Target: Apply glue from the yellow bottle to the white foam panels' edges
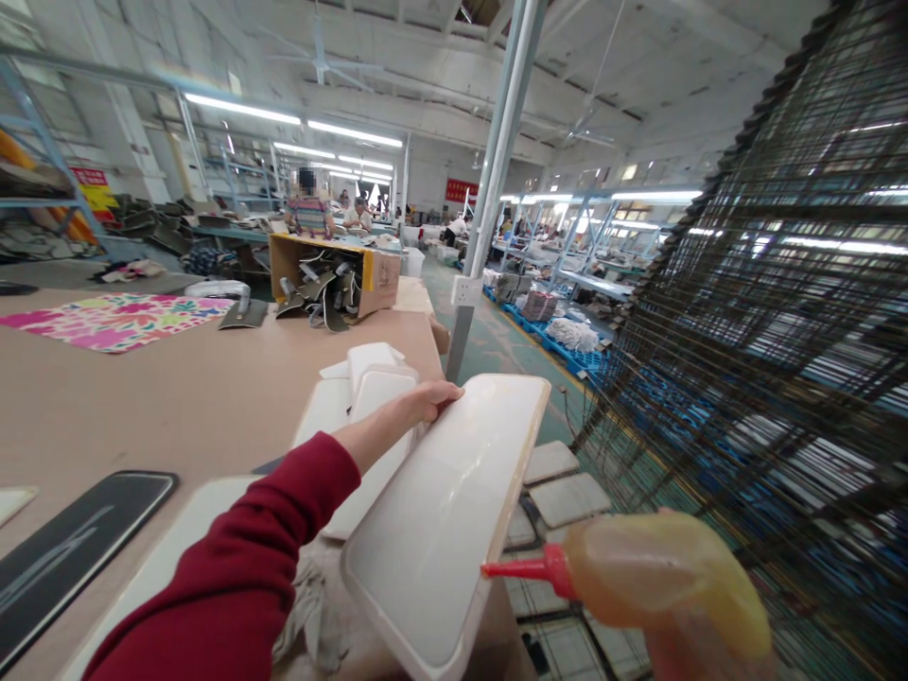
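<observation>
My left hand [438, 399], in a dark red sleeve, is closed on the far left edge of a white rounded panel [446, 511], thumb on top. The panel is tilted over the table's right edge. My right hand [699, 643] is wrapped round a squeeze bottle [645, 567] of yellowish liquid, mostly hidden behind it. The bottle's red nozzle [521, 568] points left, its tip at the panel's right edge. A yellowish strip runs along that edge. More white panels [383, 397] lie stacked under my left forearm.
On the brown table [234, 397] are a black panel [78, 558], a floral cloth [120, 320] and a cardboard box [383, 284] of grey pieces. A wire rack [766, 312] rises at right; pale panels [571, 499] lie below. Beyond a metal post [489, 180], people work farther back.
</observation>
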`<state>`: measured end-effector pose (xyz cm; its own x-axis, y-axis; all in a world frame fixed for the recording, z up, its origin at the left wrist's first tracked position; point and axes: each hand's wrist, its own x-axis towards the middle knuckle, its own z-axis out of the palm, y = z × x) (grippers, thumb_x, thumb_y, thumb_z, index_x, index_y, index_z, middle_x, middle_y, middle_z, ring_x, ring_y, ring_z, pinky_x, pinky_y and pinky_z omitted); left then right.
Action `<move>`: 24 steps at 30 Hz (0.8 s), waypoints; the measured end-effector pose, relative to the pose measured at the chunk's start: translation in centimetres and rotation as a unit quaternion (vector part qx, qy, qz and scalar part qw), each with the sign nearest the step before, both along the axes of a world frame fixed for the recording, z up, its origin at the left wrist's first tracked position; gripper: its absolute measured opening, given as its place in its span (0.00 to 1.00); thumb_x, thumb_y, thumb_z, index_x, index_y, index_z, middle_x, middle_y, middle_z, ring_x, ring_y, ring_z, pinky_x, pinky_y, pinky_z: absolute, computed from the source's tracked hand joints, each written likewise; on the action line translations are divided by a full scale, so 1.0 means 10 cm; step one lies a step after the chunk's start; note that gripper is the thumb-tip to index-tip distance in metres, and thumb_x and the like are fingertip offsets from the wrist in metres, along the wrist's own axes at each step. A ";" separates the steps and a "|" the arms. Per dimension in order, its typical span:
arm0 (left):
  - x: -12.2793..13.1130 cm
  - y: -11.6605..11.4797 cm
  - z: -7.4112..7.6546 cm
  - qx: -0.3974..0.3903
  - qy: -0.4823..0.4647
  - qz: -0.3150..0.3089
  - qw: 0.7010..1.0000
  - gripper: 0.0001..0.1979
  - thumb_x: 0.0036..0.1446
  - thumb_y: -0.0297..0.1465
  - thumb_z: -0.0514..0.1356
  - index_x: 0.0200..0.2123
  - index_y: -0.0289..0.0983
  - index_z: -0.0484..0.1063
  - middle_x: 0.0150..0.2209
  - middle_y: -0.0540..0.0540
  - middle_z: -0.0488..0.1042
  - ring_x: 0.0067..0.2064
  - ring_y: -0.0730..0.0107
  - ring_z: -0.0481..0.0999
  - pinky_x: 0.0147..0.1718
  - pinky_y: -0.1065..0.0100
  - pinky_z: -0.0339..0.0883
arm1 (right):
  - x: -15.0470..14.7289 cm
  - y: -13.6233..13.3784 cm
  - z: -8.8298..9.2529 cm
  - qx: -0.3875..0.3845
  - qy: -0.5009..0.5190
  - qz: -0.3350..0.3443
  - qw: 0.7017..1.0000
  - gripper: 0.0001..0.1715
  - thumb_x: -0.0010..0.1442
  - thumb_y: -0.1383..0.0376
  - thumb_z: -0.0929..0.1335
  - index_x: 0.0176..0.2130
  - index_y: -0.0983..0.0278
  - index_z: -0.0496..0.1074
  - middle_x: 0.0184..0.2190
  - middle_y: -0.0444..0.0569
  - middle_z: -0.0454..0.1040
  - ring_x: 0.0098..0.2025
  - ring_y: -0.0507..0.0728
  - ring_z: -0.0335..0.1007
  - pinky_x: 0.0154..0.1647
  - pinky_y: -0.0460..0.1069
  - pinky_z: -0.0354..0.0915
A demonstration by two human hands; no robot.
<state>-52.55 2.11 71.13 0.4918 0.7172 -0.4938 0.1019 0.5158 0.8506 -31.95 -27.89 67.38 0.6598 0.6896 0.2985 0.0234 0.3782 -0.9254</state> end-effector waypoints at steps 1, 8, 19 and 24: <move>0.00 0.01 -0.01 0.000 0.002 0.003 1.000 0.06 0.56 0.26 0.56 0.26 0.36 0.65 0.20 0.50 0.73 0.23 0.68 0.73 0.29 0.65 0.70 | 0.01 0.00 -0.01 -0.007 0.025 0.011 1.000 0.37 0.46 0.58 0.73 0.55 0.61 0.65 0.57 0.59 0.63 0.53 0.67 0.65 0.38 0.53 0.72; -0.06 0.10 -0.05 0.000 0.017 0.022 1.000 0.04 0.57 0.28 0.56 0.30 0.35 0.68 0.22 0.49 0.75 0.24 0.67 0.73 0.31 0.65 0.71 | -0.01 -0.06 0.01 -0.020 0.074 0.049 0.996 0.40 0.44 0.59 0.74 0.55 0.62 0.64 0.58 0.58 0.62 0.52 0.66 0.65 0.46 0.57 0.69; -0.15 0.08 0.02 -0.004 0.033 0.047 0.998 0.07 0.60 0.30 0.55 0.37 0.33 0.71 0.25 0.46 0.78 0.29 0.63 0.77 0.33 0.64 0.71 | 0.04 -0.02 -0.17 -0.012 0.090 0.037 0.995 0.42 0.44 0.58 0.74 0.57 0.59 0.62 0.63 0.52 0.54 0.59 0.62 0.56 0.32 0.43 0.69; -0.20 0.08 0.06 -0.006 0.027 0.061 0.998 0.08 0.59 0.30 0.56 0.39 0.34 0.71 0.26 0.46 0.79 0.29 0.63 0.78 0.34 0.64 0.71 | 0.01 -0.03 -0.16 -0.013 0.061 0.044 0.997 0.44 0.43 0.59 0.75 0.57 0.59 0.61 0.63 0.53 0.54 0.56 0.62 0.60 0.36 0.45 0.70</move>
